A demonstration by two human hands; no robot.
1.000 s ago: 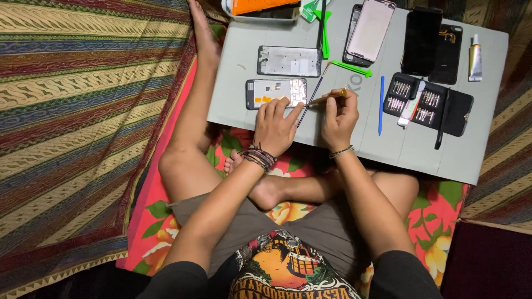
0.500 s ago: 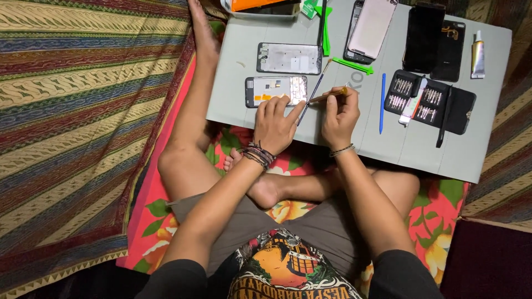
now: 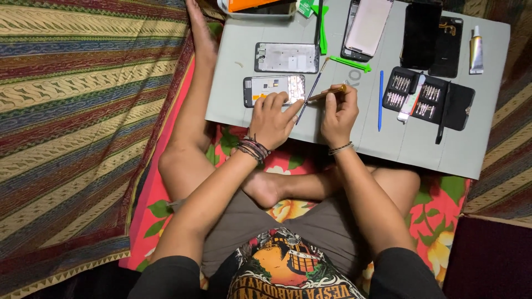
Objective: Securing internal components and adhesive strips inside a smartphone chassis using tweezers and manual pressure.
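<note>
Grey mat [image 3: 354, 141]: flat, matte sheet across our lap, straight edges, everything laid out on it.
Phone [image 3: 274, 89]: open rectangular body, back off, dark frame, orange and pale parts inside. Lies flat near the mat's left edge.
Left hand [image 3: 271, 119]: fingers spread and curled down, tips pressing the phone's lower edge. Not closed round anything; it pins the phone to the mat.
Right hand [image 3: 339, 111]: pinched tight on the driver, thumb and forefinger near its upper end.
Driver [image 3: 326, 93]: thin, brown-orange handle, lying almost level, tip pointing left to the phone's right end. We cannot tell if the tip touches.
Brush [image 3: 313, 88]: long thin dark stick, slanted, between the two hands, just right of the phone.
Frame [image 3: 287, 57]: second rectangular phone shell, pale inside, just above the phone.
Bit case [image 3: 426, 98]: black folding wallet, rows of shiny metal bits, right of our right hand.
Blue pry stick [image 3: 380, 99]: slim, plastic, upright between right hand and bit case.
Green pry tools [image 3: 350, 63]: flat bright plastic, above the driver.
Glue tube [image 3: 475, 50]: small, pale, at the mat's far right corner.
Wrists: braided bands on left, thin chain on right.
</note>
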